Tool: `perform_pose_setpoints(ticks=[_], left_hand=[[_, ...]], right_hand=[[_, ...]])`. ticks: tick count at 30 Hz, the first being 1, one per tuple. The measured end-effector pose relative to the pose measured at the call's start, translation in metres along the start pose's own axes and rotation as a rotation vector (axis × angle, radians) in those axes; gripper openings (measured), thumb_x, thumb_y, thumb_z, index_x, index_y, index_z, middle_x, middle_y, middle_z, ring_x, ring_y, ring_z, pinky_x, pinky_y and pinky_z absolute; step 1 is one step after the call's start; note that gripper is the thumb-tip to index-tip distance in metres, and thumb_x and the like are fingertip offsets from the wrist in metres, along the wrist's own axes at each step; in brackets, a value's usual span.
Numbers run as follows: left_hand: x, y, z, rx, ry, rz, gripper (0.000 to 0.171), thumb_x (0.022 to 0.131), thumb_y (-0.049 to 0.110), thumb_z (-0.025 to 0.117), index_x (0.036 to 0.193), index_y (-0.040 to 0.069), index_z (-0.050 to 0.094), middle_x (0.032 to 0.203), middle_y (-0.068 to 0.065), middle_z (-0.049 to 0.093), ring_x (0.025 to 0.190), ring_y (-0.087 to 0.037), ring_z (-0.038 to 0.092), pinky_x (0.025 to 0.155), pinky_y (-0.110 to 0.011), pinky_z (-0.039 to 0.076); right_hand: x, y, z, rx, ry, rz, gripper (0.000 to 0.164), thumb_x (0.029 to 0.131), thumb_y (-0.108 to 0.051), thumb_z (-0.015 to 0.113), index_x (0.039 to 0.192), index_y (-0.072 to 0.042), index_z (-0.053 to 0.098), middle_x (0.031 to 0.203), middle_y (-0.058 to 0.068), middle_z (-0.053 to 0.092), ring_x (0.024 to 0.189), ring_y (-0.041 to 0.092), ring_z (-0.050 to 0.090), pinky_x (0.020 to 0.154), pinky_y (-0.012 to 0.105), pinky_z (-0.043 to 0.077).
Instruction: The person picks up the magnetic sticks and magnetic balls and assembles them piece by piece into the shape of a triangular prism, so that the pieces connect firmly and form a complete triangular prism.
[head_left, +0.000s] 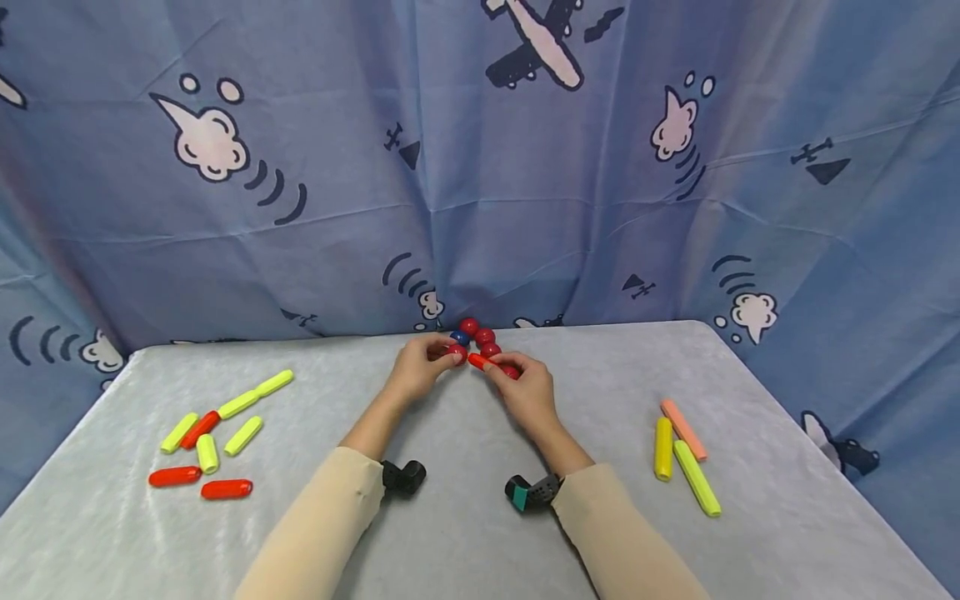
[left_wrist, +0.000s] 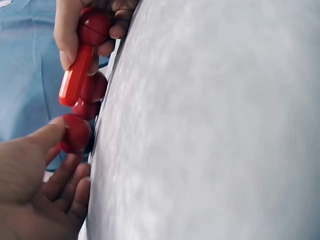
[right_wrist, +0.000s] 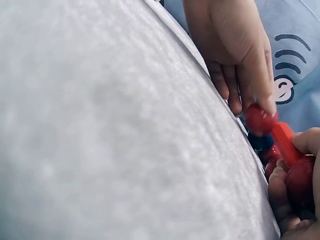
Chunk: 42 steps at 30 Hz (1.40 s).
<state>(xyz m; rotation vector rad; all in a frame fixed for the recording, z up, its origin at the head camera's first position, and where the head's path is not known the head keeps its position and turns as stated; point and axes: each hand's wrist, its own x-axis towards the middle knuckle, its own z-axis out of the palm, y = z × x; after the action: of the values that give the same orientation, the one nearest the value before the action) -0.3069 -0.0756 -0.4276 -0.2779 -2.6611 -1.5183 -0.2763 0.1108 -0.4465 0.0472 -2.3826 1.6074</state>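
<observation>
Near the far edge of the table, my left hand (head_left: pixel 417 367) pinches a red ball (left_wrist: pixel 76 132) between thumb and fingers. My right hand (head_left: pixel 527 392) holds a short red stick (head_left: pixel 477 361), its free end pointing toward that ball. Another red ball (right_wrist: pixel 301 182) sits among the right fingers, right at the stick's other end. Just beyond both hands, a blue ball (head_left: pixel 460 337) and several more red balls (head_left: pixel 468 326) are grouped close together. The right hand partly covers the ball in its fingers in the head view.
On the left of the table (head_left: pixel 457 533) lie several yellow-green sticks (head_left: pixel 243 436) and red sticks (head_left: pixel 227 489). To the right are a yellow stick (head_left: pixel 663 450), an orange stick (head_left: pixel 684 429) and a longer yellow-green stick (head_left: pixel 697 477). A blue patterned curtain (head_left: pixel 345 167) hangs behind the far edge.
</observation>
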Motion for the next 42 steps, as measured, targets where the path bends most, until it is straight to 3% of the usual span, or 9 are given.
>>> perform_pose_setpoints(ticks=[5,11,15,18,22,27,32,37,42], left_hand=[[-0.005,0.000,-0.007,-0.068,0.003,-0.004,0.032,0.098,0.019,0.068,0.124,0.002,0.069,0.116,-0.018,0.073,0.110,-0.031,0.069,0.095,-0.044,0.055],[-0.014,0.000,-0.013,-0.086,-0.027,0.021,0.030,0.098,0.019,0.067,0.123,0.004,0.070,0.118,-0.017,0.072,0.111,-0.030,0.068,0.095,-0.041,0.057],[-0.024,0.000,-0.021,-0.116,-0.030,0.012,0.032,0.098,0.018,0.067,0.126,0.003,0.068,0.121,-0.018,0.071,0.106,-0.030,0.070,0.089,-0.039,0.060],[-0.032,0.000,-0.025,-0.170,-0.039,-0.008,0.035,0.096,0.016,0.069,0.128,0.003,0.067,0.122,-0.019,0.070,0.100,-0.029,0.073,0.084,-0.038,0.061],[-0.037,0.003,-0.023,-0.214,-0.072,0.001,0.036,0.094,0.014,0.071,0.128,0.002,0.067,0.121,-0.018,0.071,0.094,-0.024,0.075,0.080,-0.034,0.061],[-0.038,0.007,-0.018,-0.197,-0.100,0.003,0.032,0.095,0.017,0.072,0.125,0.005,0.069,0.118,-0.014,0.073,0.088,-0.021,0.074,0.072,-0.025,0.057],[-0.037,0.009,-0.032,-0.053,-0.124,0.022,0.033,0.098,0.022,0.067,0.127,0.006,0.069,0.121,-0.012,0.073,0.093,-0.022,0.071,0.071,-0.026,0.054],[-0.041,0.014,-0.077,0.138,-0.208,0.047,0.036,0.100,0.023,0.063,0.132,0.005,0.065,0.127,-0.015,0.070,0.109,-0.028,0.069,0.091,-0.039,0.057],[-0.047,0.005,-0.125,0.416,-0.152,-0.045,0.040,0.102,0.025,0.061,0.137,0.007,0.062,0.134,-0.017,0.066,0.117,-0.036,0.065,0.097,-0.051,0.053]], right_hand=[[0.001,0.000,0.001,-0.010,-0.019,-0.008,0.018,0.090,-0.021,0.076,0.103,-0.009,0.077,0.095,0.013,0.073,0.066,0.015,0.058,0.058,0.021,0.048],[-0.001,-0.001,0.000,0.002,-0.075,-0.050,0.021,0.089,-0.022,0.077,0.105,-0.009,0.077,0.110,0.012,0.074,0.097,0.021,0.061,0.078,0.025,0.049],[-0.001,-0.001,0.001,0.019,-0.169,-0.067,0.021,0.090,-0.020,0.076,0.108,-0.009,0.076,0.108,0.012,0.074,0.093,0.022,0.061,0.076,0.023,0.051],[-0.001,-0.002,0.001,0.047,-0.269,-0.071,0.032,0.092,-0.019,0.074,0.123,-0.009,0.071,0.109,0.012,0.075,0.091,0.021,0.066,0.076,0.022,0.055],[-0.001,-0.004,-0.001,0.086,-0.381,-0.081,0.055,0.094,-0.018,0.071,0.146,-0.012,0.053,0.122,0.014,0.073,0.109,0.024,0.071,0.095,0.032,0.058],[0.000,-0.006,-0.001,0.067,-0.452,-0.094,0.052,0.094,-0.021,0.072,0.143,-0.014,0.057,0.131,0.015,0.069,0.119,0.029,0.069,0.103,0.045,0.054],[-0.001,-0.005,-0.003,0.069,-0.421,-0.084,0.040,0.094,-0.021,0.072,0.133,-0.012,0.065,0.126,0.015,0.071,0.110,0.026,0.072,0.093,0.033,0.058],[-0.002,-0.006,-0.003,0.118,-0.412,-0.021,0.037,0.094,-0.020,0.072,0.130,-0.011,0.067,0.127,0.016,0.070,0.087,0.023,0.074,0.080,0.022,0.059],[0.001,-0.006,-0.002,0.249,-0.343,0.029,0.036,0.095,-0.009,0.069,0.131,-0.004,0.066,0.127,0.022,0.068,0.085,0.023,0.075,0.075,0.027,0.062]])
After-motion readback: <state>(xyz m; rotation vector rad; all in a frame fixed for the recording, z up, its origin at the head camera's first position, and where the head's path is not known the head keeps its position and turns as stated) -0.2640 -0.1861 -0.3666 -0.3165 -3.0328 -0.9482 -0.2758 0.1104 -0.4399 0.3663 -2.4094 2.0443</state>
